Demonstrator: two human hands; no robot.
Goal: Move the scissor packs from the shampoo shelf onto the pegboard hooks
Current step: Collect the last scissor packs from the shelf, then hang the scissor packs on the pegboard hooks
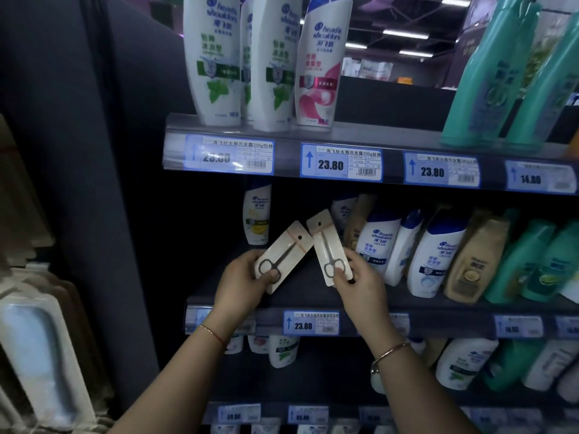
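My left hand (242,281) holds a white scissor pack (286,253) by its lower end, tilted up to the right. My right hand (360,285) holds a second scissor pack (327,247), tilted up to the left. Both packs show small grey scissors and a hang hole at the top. Their upper corners nearly touch above the dark middle shampoo shelf (300,296). No pegboard hook shows clearly in this view.
White shampoo bottles (435,255) and green bottles (532,261) fill the middle shelf to the right. Tall bottles (213,57) stand on the upper shelf (360,136). A dark pillar (94,183) rises on the left, with hanging blister packs (40,346) beside it.
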